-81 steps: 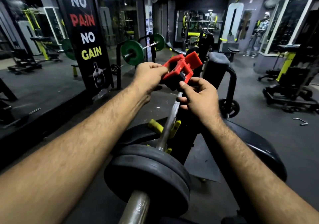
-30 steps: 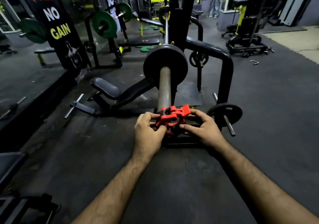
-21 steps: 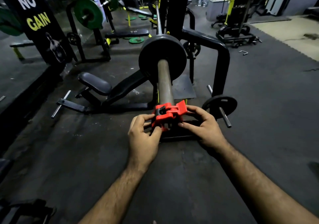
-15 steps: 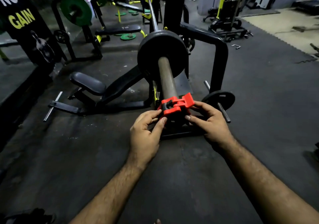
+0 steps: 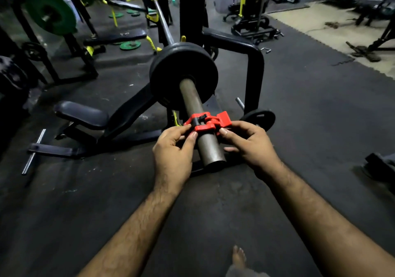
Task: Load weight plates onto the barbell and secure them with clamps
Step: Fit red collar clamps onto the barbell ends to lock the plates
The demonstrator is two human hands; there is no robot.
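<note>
A steel barbell sleeve (image 5: 210, 148) points toward me, its end free. Black weight plates (image 5: 168, 74) sit further up the sleeve against the rack. A red clamp (image 5: 208, 123) with a black inner lining rides around the sleeve, a short way in from its end and apart from the plates. My left hand (image 5: 173, 148) pinches the clamp's left side with thumb and fingers. My right hand (image 5: 250, 142) pinches its right side at the lever.
A black bench seat (image 5: 82, 114) and its frame lie left of the bar. The rack's black side bar (image 5: 254, 71) stands to the right with a small plate (image 5: 259, 116) on a peg. Green plates (image 5: 50, 12) hang on another rack at far left. My bare foot (image 5: 239, 257) shows below.
I stepped around from beside the bar to its end. The clamp, first held in the air, has gone onto the sleeve's tip and slid further up it, both hands moving with it.
</note>
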